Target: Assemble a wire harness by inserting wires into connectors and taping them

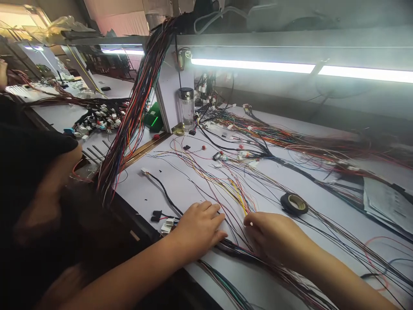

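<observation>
My left hand [201, 226] lies palm down over a black-taped wire harness [235, 250], thumb apart from the fingers. Just left of it are a white connector [167, 226] and a black connector [156, 215] on short leads. My right hand [269, 234] has thumb and forefinger closed at the near end of a small bunch of yellow and red wires [239, 196]. Its other fingers curl underneath, partly hidden. Loose thin wires [206, 174] fan out over the white table [176, 185] beyond both hands.
A roll of black tape [294, 203] lies right of my hands. Behind stand a glass bottle [186, 110] and more harnesses [290, 135]. A thick wire bundle [138, 101] hangs from the shelf [274, 41]. Another person [35, 172] is close on the left.
</observation>
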Tool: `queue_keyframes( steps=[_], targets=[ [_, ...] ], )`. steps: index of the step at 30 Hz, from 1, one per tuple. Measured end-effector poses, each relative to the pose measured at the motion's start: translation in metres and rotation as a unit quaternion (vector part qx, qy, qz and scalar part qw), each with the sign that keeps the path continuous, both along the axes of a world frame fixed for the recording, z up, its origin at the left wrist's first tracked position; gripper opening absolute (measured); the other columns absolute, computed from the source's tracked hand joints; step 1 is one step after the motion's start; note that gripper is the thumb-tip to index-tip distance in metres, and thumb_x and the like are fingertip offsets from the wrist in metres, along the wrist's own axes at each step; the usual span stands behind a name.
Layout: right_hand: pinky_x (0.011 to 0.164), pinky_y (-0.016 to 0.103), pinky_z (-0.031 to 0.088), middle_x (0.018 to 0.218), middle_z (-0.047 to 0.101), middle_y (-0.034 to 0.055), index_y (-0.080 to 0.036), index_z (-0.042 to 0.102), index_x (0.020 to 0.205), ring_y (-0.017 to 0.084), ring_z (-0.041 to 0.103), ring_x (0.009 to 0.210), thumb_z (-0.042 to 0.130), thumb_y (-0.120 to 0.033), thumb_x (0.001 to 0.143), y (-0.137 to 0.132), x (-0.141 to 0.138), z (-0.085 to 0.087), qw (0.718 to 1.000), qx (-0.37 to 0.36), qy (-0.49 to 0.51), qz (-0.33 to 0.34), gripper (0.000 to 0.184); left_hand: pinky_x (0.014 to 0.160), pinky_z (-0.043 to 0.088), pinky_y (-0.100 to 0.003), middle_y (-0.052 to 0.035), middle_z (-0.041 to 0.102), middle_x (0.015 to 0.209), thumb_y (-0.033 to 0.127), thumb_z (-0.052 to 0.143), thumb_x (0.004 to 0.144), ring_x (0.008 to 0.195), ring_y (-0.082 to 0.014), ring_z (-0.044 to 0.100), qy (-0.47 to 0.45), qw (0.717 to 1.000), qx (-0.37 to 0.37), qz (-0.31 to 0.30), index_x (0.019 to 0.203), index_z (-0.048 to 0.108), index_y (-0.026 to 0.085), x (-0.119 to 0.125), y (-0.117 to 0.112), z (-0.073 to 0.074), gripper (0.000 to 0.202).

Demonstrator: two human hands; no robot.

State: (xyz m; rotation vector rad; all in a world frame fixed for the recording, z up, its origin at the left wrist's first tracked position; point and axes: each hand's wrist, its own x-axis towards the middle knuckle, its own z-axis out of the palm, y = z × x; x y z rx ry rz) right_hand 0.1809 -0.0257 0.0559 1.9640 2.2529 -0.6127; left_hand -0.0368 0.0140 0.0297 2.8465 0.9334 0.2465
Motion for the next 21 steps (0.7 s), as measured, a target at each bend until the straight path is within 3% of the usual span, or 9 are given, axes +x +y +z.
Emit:
queue_keyframes(
  steps=[4, 10, 15, 21],
  targets=[
    [0.055, 0.026, 0.029, 0.075, 0.069, 0.0012, -0.026, 0.062, 0.085, 0.019, 0.061, 0.068, 0.044, -0.028, 0.084, 0.007, -0.018, 0.006, 1.000, 0.015, -0.005, -0.007, 0.019, 0.089, 0.042, -0.041, -0.0089, 0.044, 0.140, 0.039, 0.049, 0.088, 0.114, -0.0260, 0.050, -0.010, 0.999, -0.006, 0.038, 0.127, 0.048, 0.024, -0.003, -0.016, 0.005, 0.042],
    [0.053, 0.027, 0.027, 0.073, 0.068, 0.0003, -0.028, 0.061, 0.084, 0.022, 0.061, 0.068, 0.041, -0.034, 0.086, 0.011, -0.027, 0.005, 0.999, 0.005, -0.024, -0.042, 0.021, 0.094, 0.040, -0.043, -0.0045, 0.056, 0.127, 0.028, 0.045, 0.091, 0.115, -0.0237, 0.049, -0.058, 0.996, -0.013, 0.061, 0.115, 0.056, 0.023, -0.017, -0.038, 0.013, 0.027],
    [0.052, 0.029, 0.028, 0.069, 0.067, 0.0048, -0.024, 0.059, 0.066, 0.025, 0.061, 0.066, 0.038, -0.045, 0.086, 0.007, -0.030, 0.004, 0.993, -0.035, -0.059, -0.092, 0.036, 0.094, 0.041, -0.042, -0.0054, 0.059, 0.122, 0.025, 0.045, 0.091, 0.113, -0.0226, 0.051, -0.100, 0.992, -0.011, 0.076, 0.114, 0.057, 0.022, -0.026, -0.040, 0.011, 0.026],
    [0.051, 0.027, 0.029, 0.069, 0.067, 0.0035, -0.024, 0.060, 0.071, 0.020, 0.060, 0.063, 0.040, -0.030, 0.081, 0.005, -0.033, -0.007, 0.991, -0.048, 0.002, -0.125, 0.023, 0.091, 0.041, -0.042, -0.0068, 0.061, 0.117, 0.023, 0.046, 0.090, 0.105, -0.0226, 0.054, -0.118, 0.991, -0.032, 0.052, 0.112, 0.058, 0.020, -0.012, -0.045, 0.005, 0.025]
  ],
)
